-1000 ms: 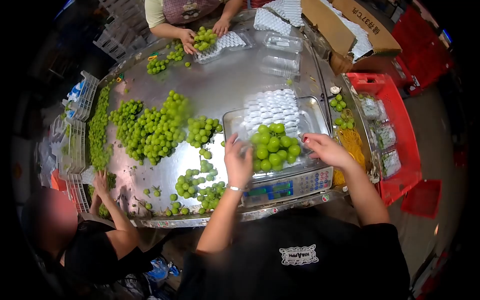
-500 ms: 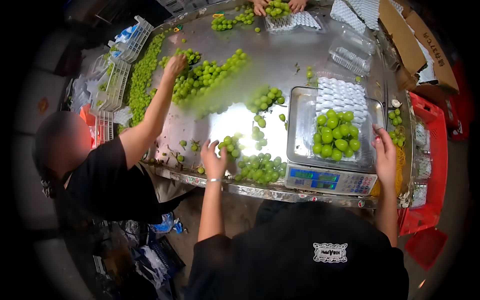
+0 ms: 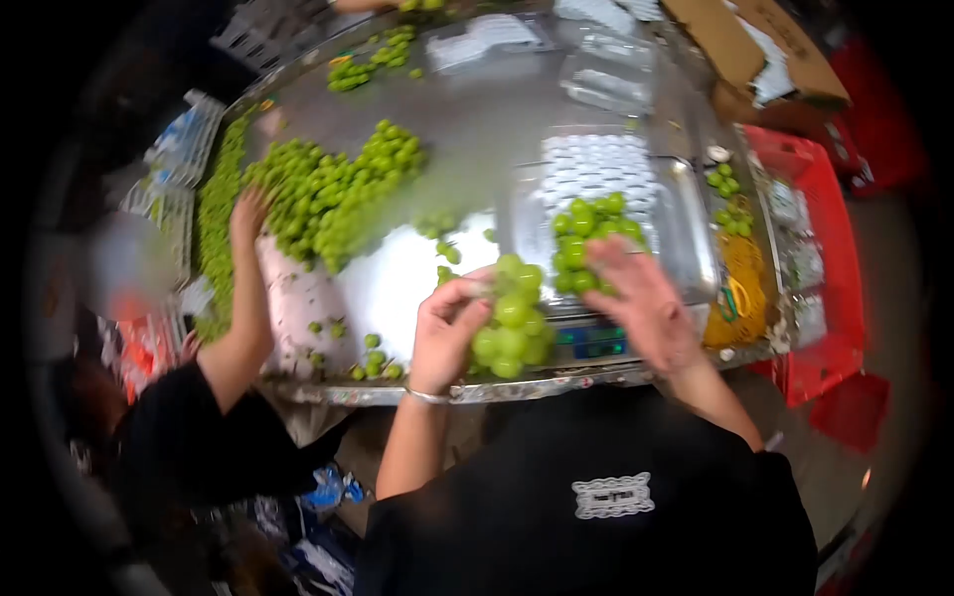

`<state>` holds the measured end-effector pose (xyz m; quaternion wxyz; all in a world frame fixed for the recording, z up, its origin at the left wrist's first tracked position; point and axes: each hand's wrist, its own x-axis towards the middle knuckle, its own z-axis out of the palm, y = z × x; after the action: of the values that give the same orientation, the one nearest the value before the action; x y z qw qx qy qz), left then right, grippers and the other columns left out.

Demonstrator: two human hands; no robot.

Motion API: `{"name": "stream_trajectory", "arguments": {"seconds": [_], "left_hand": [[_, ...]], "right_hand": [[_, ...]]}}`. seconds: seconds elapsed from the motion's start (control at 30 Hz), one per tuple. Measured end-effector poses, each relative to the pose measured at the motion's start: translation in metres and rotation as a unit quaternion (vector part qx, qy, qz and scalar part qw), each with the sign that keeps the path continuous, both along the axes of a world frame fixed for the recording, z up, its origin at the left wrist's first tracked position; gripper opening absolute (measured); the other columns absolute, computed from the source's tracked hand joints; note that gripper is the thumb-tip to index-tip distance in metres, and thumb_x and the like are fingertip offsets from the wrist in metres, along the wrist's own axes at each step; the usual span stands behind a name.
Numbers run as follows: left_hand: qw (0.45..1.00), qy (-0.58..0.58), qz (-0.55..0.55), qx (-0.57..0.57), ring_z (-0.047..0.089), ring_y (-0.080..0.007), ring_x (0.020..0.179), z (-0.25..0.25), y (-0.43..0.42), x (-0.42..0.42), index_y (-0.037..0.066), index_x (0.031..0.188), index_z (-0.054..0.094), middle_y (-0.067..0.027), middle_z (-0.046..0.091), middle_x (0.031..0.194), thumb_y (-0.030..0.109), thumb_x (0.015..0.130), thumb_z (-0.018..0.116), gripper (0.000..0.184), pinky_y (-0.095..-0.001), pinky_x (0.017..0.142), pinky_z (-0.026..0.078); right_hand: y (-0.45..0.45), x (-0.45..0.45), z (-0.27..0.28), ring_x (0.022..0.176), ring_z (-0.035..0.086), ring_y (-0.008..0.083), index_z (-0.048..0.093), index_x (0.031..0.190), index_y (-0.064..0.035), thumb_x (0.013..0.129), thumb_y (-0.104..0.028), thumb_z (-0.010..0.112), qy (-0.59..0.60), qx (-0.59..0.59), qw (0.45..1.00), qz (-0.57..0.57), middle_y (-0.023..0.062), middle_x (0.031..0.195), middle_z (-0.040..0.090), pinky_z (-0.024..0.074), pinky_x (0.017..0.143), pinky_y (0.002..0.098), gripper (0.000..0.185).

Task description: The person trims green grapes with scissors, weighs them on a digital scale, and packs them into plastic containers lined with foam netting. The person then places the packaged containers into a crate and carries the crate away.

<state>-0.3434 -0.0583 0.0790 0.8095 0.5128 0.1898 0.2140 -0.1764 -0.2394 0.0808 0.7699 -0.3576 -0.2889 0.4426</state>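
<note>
A small bunch of green grapes (image 3: 514,323) hangs from my left hand (image 3: 452,333), whose fingers are pinched at its stem end near the table's front edge. My right hand (image 3: 646,308), slightly blurred, has its fingers spread and holds nothing. It hovers over the front of the metal tray (image 3: 686,214), beside another bunch of grapes (image 3: 581,233). That bunch lies on a white foam net sheet (image 3: 596,169) on the tray. Beneath, the digital scale (image 3: 593,343) is mostly hidden by my right hand and the held bunch.
On the left, a co-worker's hand (image 3: 250,211) touches a large heap of grapes (image 3: 338,194). White crates (image 3: 174,223) line the left edge. Clear plastic boxes (image 3: 606,74) sit at the back, near a cardboard box (image 3: 715,45). A red crate (image 3: 830,258) and green-handled scissors (image 3: 735,298) are on the right.
My left hand has picked up a bunch of grapes from the table and raised it. My right hand has moved left from the tray's right edge. The view has shifted.
</note>
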Motion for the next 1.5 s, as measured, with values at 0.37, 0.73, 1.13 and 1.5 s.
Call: {"name": "stream_trajectory", "arguments": {"seconds": [0.37, 0.73, 1.13, 1.5], "left_hand": [[0.979, 0.089, 0.146, 0.111, 0.040, -0.0198, 0.117, 0.009, -0.027, 0.030, 0.000, 0.110, 0.047, -0.0126, 0.046, 0.123, 0.012, 0.089, 0.040, 0.026, -0.0340, 0.097, 0.031], [0.972, 0.092, 0.198, 0.088, 0.043, -0.0199, 0.112, -0.010, -0.031, 0.015, -0.001, 0.111, 0.049, -0.0120, 0.050, 0.117, 0.021, 0.091, 0.036, 0.033, -0.0336, 0.096, 0.031], [0.973, 0.114, 0.195, 0.047, 0.042, -0.0168, 0.112, -0.028, -0.029, 0.019, 0.001, 0.111, 0.050, -0.0079, 0.051, 0.116, 0.027, 0.092, 0.033, 0.036, -0.0324, 0.094, 0.031], [0.977, 0.116, 0.177, 0.037, 0.047, -0.0177, 0.109, -0.037, -0.042, 0.019, 0.003, 0.110, 0.051, -0.0079, 0.053, 0.114, 0.026, 0.091, 0.038, 0.033, -0.0329, 0.092, 0.033]], "right_hand": [[-0.054, 0.038, 0.000, 0.119, 0.037, 0.0279, 0.026, 0.132, -0.0047, 0.091, -0.031, 0.033, 0.118, -0.094, 0.957, -0.249, 0.0142, 0.132, 0.032, 0.0304, 0.098, 0.0396, 0.049], [-0.070, 0.077, 0.012, 0.110, 0.046, 0.0239, 0.049, 0.105, 0.0016, 0.094, -0.027, 0.026, -0.070, -0.214, 0.918, -0.326, 0.0154, 0.116, 0.050, 0.0326, 0.096, 0.0340, 0.039], [-0.021, 0.101, -0.024, 0.113, 0.042, 0.0274, 0.041, 0.120, -0.0028, 0.078, -0.026, 0.060, -0.289, -0.291, 0.868, -0.278, 0.0164, 0.125, 0.041, 0.0348, 0.092, 0.0329, 0.052], [-0.044, 0.115, -0.050, 0.100, 0.048, 0.0196, 0.047, 0.101, -0.0079, 0.079, -0.008, 0.056, 0.116, -0.059, 0.976, -0.177, 0.0050, 0.103, 0.050, 0.0365, 0.091, 0.0365, 0.024]]}}
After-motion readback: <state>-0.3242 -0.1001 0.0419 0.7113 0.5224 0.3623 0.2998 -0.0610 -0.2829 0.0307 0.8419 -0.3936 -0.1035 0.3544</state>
